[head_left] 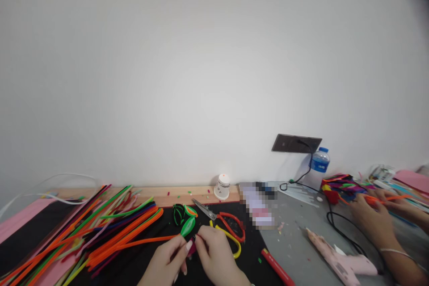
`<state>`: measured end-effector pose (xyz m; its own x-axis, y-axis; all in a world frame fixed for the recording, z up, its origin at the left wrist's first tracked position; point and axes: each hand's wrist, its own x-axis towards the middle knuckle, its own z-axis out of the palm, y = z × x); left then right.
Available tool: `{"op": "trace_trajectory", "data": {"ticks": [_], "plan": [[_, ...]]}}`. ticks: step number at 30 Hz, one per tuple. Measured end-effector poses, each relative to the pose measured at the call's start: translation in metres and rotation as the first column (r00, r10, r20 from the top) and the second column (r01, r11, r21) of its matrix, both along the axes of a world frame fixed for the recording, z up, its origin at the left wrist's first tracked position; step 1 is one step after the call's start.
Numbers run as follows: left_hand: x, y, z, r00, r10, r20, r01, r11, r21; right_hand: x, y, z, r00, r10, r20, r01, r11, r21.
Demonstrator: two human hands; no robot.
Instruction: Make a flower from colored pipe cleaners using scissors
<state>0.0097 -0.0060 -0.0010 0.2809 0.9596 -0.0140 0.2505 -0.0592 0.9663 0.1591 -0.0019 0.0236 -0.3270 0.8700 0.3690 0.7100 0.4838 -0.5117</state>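
My left hand [169, 259] and my right hand [214, 252] meet low in the middle of the view, fingertips pinched together. Between them shows a small magenta pipe cleaner piece [191, 250], mostly covered by the fingers. Just beyond my fingertips lies a green leaf shape [188, 227]. Behind it are a black-and-green leaf shape [178, 214] and an orange-and-green one [191, 211]. Red-handled scissors [231, 225] rest past my right hand, with a yellow handle [231, 240] partly hidden by that hand.
A pile of coloured pipe cleaners [124, 237] spreads left on the black mat [248, 259]. An upturned white cup [221, 187] stands by the wall. Rightward lie a red-handled tool [276, 268], a pink glue gun [338, 259], its cable and a bottle [321, 165]. Another person's hands [373, 216] work far right.
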Motion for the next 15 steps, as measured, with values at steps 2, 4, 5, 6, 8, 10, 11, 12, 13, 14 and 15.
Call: {"op": "trace_trajectory", "data": {"ticks": [2, 4, 5, 6, 8, 10, 11, 12, 13, 14, 15], "plan": [[-0.0003, -0.0011, -0.0002, 1.0, 0.005, -0.018, -0.004, 1.0, 0.01, 0.0014, 0.0029, -0.0002, 0.995, -0.043, -0.088, 0.04, 0.999, -0.034], [0.0001, -0.0021, -0.001, 1.0, 0.002, -0.02, -0.002, 1.0, 0.019, 0.0022, 0.0046, 0.0004, 0.981, -0.075, -0.177, 0.061, 0.995, -0.085], [0.0006, -0.0023, -0.0018, 1.0, -0.002, -0.009, 0.002, 1.0, 0.022, 0.0021, 0.0049, 0.0009, 0.972, -0.069, -0.223, 0.044, 0.992, -0.119], [0.0011, -0.0023, -0.0027, 1.0, -0.009, 0.006, 0.009, 1.0, 0.018, 0.0018, 0.0048, 0.0015, 0.962, -0.046, -0.269, 0.003, 0.988, -0.156], [0.0023, -0.0018, -0.0041, 0.999, -0.013, 0.04, 0.014, 1.0, -0.007, 0.0005, 0.0037, 0.0029, 0.935, 0.015, -0.354, -0.1, 0.97, -0.222], [0.0035, -0.0012, -0.0041, 0.997, -0.007, 0.081, 0.012, 0.998, -0.063, -0.0008, 0.0023, 0.0038, 0.912, 0.046, -0.407, -0.165, 0.951, -0.262], [0.0041, -0.0011, -0.0034, 0.994, -0.013, 0.109, 0.024, 0.995, -0.099, -0.0011, 0.0016, 0.004, 0.907, 0.056, -0.417, -0.183, 0.945, -0.27], [0.0047, -0.0011, -0.0025, 0.99, -0.024, 0.142, 0.043, 0.99, -0.133, -0.0012, 0.0012, 0.0039, 0.906, 0.069, -0.417, -0.196, 0.943, -0.27], [0.0053, -0.0012, -0.0014, 0.984, -0.037, 0.175, 0.066, 0.985, -0.161, -0.001, 0.0009, 0.0035, 0.911, 0.081, -0.404, -0.2, 0.944, -0.262], [0.0059, -0.0016, -0.0004, 0.979, -0.048, 0.196, 0.084, 0.98, -0.178, -0.0006, 0.0007, 0.0026, 0.921, 0.089, -0.38, -0.194, 0.949, -0.248], [0.0066, -0.0021, 0.0003, 0.978, -0.055, 0.202, 0.093, 0.978, -0.185, -0.0002, 0.0007, 0.0014, 0.935, 0.09, -0.344, -0.176, 0.958, -0.228]]}}
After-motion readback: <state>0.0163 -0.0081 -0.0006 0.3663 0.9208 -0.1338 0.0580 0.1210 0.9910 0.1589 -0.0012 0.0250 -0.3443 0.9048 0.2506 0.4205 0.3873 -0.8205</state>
